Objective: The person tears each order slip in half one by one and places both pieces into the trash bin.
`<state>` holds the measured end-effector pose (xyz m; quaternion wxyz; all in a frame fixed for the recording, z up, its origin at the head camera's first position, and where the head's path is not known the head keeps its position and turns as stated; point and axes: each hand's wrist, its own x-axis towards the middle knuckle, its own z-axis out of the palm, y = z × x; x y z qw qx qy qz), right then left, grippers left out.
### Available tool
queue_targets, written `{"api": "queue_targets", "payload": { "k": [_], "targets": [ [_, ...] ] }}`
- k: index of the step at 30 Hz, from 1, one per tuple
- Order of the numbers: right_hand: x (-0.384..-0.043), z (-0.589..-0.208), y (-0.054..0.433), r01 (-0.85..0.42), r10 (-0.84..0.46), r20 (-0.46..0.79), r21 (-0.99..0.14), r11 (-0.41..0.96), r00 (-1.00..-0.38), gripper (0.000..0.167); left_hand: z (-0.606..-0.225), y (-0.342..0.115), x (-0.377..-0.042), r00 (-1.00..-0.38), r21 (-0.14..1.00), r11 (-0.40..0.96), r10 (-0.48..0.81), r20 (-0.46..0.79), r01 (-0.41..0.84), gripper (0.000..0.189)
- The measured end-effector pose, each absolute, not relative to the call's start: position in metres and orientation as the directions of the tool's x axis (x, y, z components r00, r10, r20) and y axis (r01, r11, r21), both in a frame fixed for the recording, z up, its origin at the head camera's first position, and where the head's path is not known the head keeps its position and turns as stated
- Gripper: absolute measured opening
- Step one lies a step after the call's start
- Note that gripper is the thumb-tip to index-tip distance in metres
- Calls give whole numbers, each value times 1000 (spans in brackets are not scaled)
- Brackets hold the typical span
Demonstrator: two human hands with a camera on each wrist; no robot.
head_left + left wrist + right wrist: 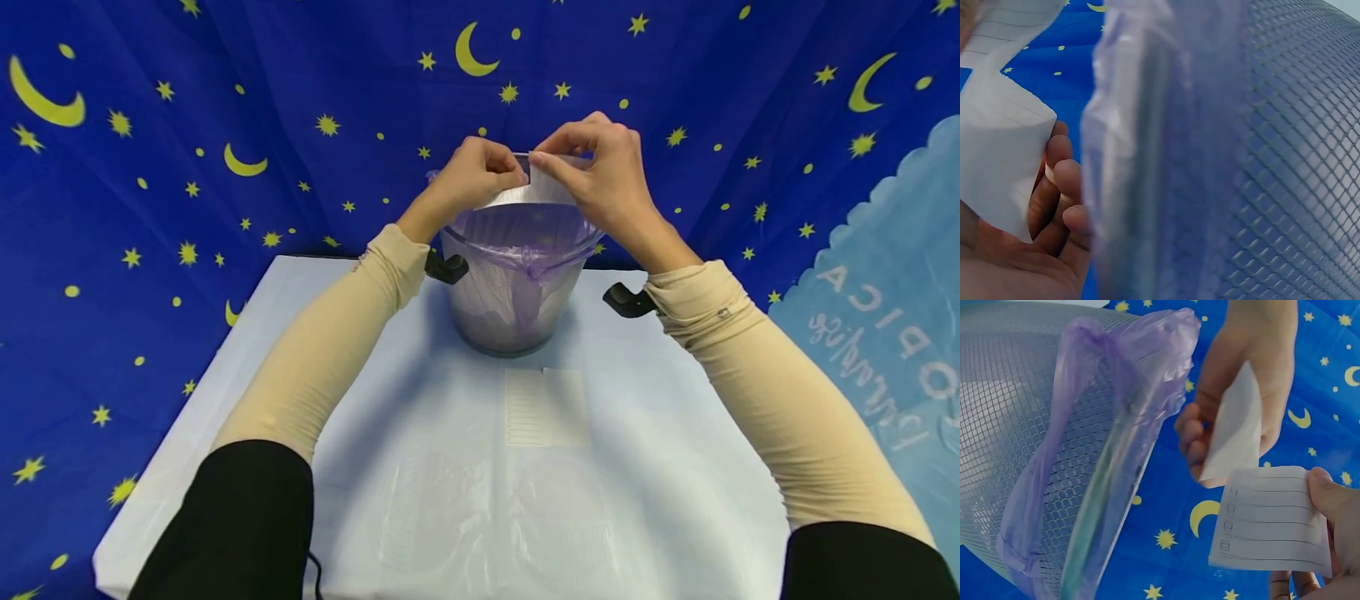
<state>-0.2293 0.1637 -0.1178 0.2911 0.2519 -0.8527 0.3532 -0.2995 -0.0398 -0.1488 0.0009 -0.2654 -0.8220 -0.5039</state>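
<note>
A lined paper sheet point(555, 185) is held above a mesh wastebasket point(480, 304) lined with a translucent purple bag point(527, 304). My left hand point(474, 173) pinches one side of the sheet and my right hand point(609, 177) pinches the other. Between the hands a tear runs down from the top edge; in the left wrist view the two parts of the paper point(1004, 147) still join at a narrow strip. Printed lines and small checkboxes show on the part of the paper point(1269, 519) in the right hand. The bag's edge is folded over the basket rim and knotted in front.
On the white-covered table point(420, 500), a flat lined paper point(543, 408) lies in front of the basket. Behind hangs a blue cloth point(360, 75) with yellow moons and stars. Black wrist mounts point(630, 300) stick out near the basket. A light blue lettered cloth point(892, 275) hangs right.
</note>
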Motion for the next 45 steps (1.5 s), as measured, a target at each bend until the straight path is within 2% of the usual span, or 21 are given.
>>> {"api": "queue_targets", "payload": {
  "k": [13, 20, 29, 34, 41, 45],
  "targets": [
    [-207, -103, 163, -673, -240, 709, -423, 607, -663, 22, -154, -40, -302, -868, 802, 402, 416, 271, 442, 14],
    [-212, -103, 167, -610, -195, 676, -455, 649, -711, 24, -153, -45, -300, -885, 790, 440, 382, 266, 427, 14],
    [-245, -117, 178, -437, -121, 539, -509, 741, -833, 23, -149, -60, -302, -908, 764, 496, 293, 301, 413, 13],
    [-260, -130, 182, -409, -95, 521, -530, 743, -848, 23, -149, -65, -302, -923, 782, 493, 228, 309, 383, 12],
    [-266, -140, 189, -369, -90, 480, -527, 765, -873, 23, -151, -65, -305, -918, 768, 504, 231, 322, 396, 13],
    [-267, -144, 197, -393, -113, 507, -489, 779, -854, 23, -153, -69, -305, -910, 733, 540, 231, 343, 413, 14]
  ]
}}
